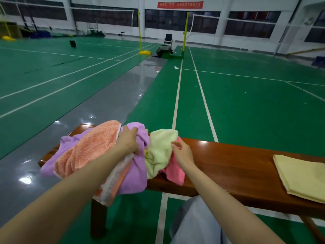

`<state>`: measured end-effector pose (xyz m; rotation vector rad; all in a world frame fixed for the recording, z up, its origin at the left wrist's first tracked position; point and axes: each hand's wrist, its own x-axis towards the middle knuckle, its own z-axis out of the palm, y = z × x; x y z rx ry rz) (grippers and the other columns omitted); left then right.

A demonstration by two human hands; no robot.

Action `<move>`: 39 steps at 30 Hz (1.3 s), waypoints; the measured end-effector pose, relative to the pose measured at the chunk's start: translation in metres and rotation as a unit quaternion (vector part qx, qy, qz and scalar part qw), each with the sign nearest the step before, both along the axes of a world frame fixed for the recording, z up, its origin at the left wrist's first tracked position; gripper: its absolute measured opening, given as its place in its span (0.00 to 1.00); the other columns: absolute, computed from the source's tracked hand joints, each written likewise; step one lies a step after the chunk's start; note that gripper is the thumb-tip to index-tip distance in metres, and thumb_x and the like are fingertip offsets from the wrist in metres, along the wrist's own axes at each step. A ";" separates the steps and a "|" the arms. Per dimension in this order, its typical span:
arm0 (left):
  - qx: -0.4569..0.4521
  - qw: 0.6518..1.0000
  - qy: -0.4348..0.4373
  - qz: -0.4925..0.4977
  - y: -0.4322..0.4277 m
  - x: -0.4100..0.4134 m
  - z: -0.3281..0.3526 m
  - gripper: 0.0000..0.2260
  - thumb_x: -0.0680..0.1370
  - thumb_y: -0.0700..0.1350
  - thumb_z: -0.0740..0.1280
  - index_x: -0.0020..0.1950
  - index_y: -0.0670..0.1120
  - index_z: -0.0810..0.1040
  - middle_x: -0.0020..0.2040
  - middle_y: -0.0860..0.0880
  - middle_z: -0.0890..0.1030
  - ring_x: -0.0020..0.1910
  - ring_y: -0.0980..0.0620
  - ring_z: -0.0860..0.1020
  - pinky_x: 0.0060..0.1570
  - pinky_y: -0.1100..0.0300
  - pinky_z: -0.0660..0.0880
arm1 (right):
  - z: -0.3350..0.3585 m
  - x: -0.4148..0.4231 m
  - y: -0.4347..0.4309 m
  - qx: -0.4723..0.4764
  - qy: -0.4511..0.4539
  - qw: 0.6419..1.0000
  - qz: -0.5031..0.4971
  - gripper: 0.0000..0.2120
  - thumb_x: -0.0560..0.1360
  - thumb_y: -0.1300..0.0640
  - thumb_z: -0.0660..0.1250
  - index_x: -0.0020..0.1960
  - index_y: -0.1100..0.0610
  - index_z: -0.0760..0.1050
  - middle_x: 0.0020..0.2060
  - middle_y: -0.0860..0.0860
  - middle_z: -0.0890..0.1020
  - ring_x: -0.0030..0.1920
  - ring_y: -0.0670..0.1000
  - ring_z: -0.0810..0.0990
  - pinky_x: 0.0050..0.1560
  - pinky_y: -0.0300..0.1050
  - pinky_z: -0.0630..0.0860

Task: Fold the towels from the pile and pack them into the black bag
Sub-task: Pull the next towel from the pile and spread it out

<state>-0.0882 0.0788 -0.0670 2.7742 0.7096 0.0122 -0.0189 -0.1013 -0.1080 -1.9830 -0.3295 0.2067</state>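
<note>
Head view: left hand grips purple towel; right hand touches pile.

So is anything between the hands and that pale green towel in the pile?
Nothing visible. The right hand is already at the pale green towel, fingers at its edge, where it lies on top of a pink towel. The left hand grips the purple towel beside it.

Hall dimly, evenly lit from overhead. White glare thrown on glossy grey floor strip and polished reddish-brown wooden bench. Shadows soft. Far wall softened, edges bowed by wide-angle lens.
</note>
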 end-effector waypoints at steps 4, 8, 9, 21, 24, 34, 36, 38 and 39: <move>-0.206 0.972 -0.107 0.040 -0.004 0.009 0.016 0.26 0.65 0.32 0.73 0.63 0.39 0.75 0.58 0.39 0.75 0.51 0.46 0.75 0.43 0.61 0.71 | 0.012 -0.007 0.012 0.005 -0.086 0.996 0.037 0.11 0.75 0.54 0.68 0.53 0.59 0.80 0.50 0.49 0.80 0.52 0.46 0.73 0.50 0.38 0.67; -0.315 0.938 -0.139 0.045 -0.027 0.024 0.033 0.21 0.68 0.28 0.69 0.60 0.38 0.78 0.49 0.40 0.81 0.45 0.47 0.78 0.39 0.65 0.73 | 0.026 -0.015 0.023 0.099 -0.006 0.987 0.126 0.17 0.71 0.58 0.73 0.58 0.61 0.76 0.48 0.50 0.79 0.48 0.46 0.76 0.44 0.29 0.73; -0.314 0.940 -0.127 0.035 -0.030 0.029 0.034 0.20 0.69 0.29 0.68 0.60 0.39 0.77 0.54 0.41 0.80 0.51 0.46 0.78 0.44 0.63 0.73 | 0.027 -0.017 0.025 0.077 -0.017 0.987 0.139 0.17 0.70 0.59 0.73 0.58 0.60 0.76 0.48 0.50 0.79 0.48 0.47 0.77 0.45 0.31 0.74; 0.026 0.962 0.229 -0.146 0.025 -0.011 0.034 0.20 0.68 0.42 0.75 0.59 0.46 0.77 0.54 0.50 0.76 0.49 0.53 0.72 0.46 0.64 0.68 | 0.013 -0.040 0.043 -0.021 -0.064 0.981 0.180 0.14 0.73 0.58 0.70 0.57 0.62 0.77 0.53 0.56 0.81 0.51 0.52 0.79 0.53 0.42 0.74; 0.102 0.960 0.231 -0.123 0.028 -0.011 0.031 0.24 0.70 0.39 0.72 0.64 0.43 0.69 0.61 0.45 0.75 0.54 0.48 0.74 0.47 0.61 0.70 | 0.009 -0.043 0.052 -0.037 -0.034 0.979 0.196 0.19 0.73 0.56 0.70 0.61 0.61 0.73 0.56 0.55 0.79 0.55 0.54 0.77 0.56 0.45 0.73; 0.003 0.966 0.014 -0.256 0.029 -0.014 0.057 0.08 0.77 0.43 0.65 0.50 0.46 0.84 0.40 0.49 0.81 0.37 0.53 0.72 0.41 0.62 0.68 | 0.016 -0.032 0.045 0.004 0.033 0.983 0.183 0.11 0.74 0.57 0.68 0.35 0.58 0.72 0.33 0.55 0.73 0.36 0.50 0.70 0.40 0.46 0.67; -0.033 0.964 -0.024 -0.263 0.028 -0.011 0.067 0.07 0.76 0.43 0.68 0.42 0.43 0.83 0.30 0.51 0.75 0.28 0.57 0.68 0.34 0.65 0.66 | 0.033 -0.021 0.031 0.071 0.068 0.975 0.199 0.09 0.74 0.55 0.69 0.40 0.60 0.75 0.36 0.57 0.75 0.40 0.51 0.72 0.43 0.47 0.70; -0.053 0.963 -0.025 -0.264 0.024 -0.007 0.077 0.09 0.73 0.45 0.72 0.35 0.43 0.79 0.25 0.53 0.67 0.23 0.57 0.64 0.28 0.66 0.61 | 0.050 -0.008 0.014 0.142 0.083 0.972 0.167 0.09 0.73 0.54 0.69 0.40 0.60 0.76 0.32 0.55 0.77 0.36 0.50 0.74 0.41 0.45 0.73; -0.044 0.964 -0.013 -0.263 0.023 -0.005 0.081 0.09 0.72 0.46 0.73 0.35 0.43 0.78 0.25 0.54 0.67 0.23 0.57 0.64 0.27 0.65 0.61 | 0.060 0.000 0.005 0.190 0.095 0.966 0.144 0.08 0.74 0.56 0.67 0.39 0.60 0.76 0.30 0.52 0.79 0.32 0.48 0.77 0.39 0.43 0.76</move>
